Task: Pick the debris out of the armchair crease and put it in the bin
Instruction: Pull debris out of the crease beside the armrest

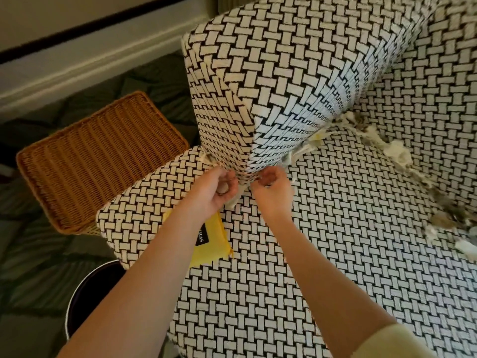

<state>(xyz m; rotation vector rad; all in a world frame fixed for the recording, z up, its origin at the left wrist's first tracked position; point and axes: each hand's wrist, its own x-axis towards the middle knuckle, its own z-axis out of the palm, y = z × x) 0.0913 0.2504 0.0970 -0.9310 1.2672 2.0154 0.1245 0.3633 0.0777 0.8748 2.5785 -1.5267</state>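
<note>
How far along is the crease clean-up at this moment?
Early, by the look of it. Done: nothing confirmable; the bin shows only a dark inside. In hand: the left hand grips a pale wad at the front end of the crease; the right hand picks beside it, hold unclear. Left: pale and grey debris lines the crease towards the back, and the wad must go to the bin.

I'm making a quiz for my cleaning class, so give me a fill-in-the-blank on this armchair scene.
The basket beside the armchair is made of ____. The packet under the left forearm is coloured ____. The pale debris wad sits in the person's ____ hand.
Missing: wicker; yellow; left.
</note>
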